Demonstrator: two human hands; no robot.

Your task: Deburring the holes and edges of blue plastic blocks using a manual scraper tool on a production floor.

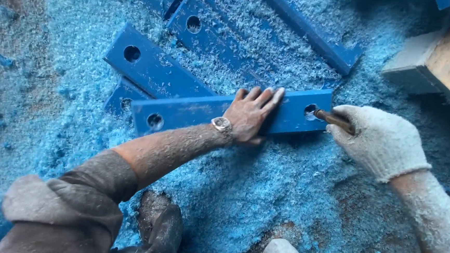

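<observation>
Head view: left hand (249,115) flat, fingers spread, pressing the blue bar (194,114) into the shavings (262,191). Gloved right hand (380,138) fisted around a rod tool (332,117), tip in the bar's end hole (310,110). Advice: keep weight on the bar, tool square to hole.

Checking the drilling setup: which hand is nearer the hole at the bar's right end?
Right. The gloved right hand pokes a tool into that hole; the left hand presses the bar's middle.
</observation>
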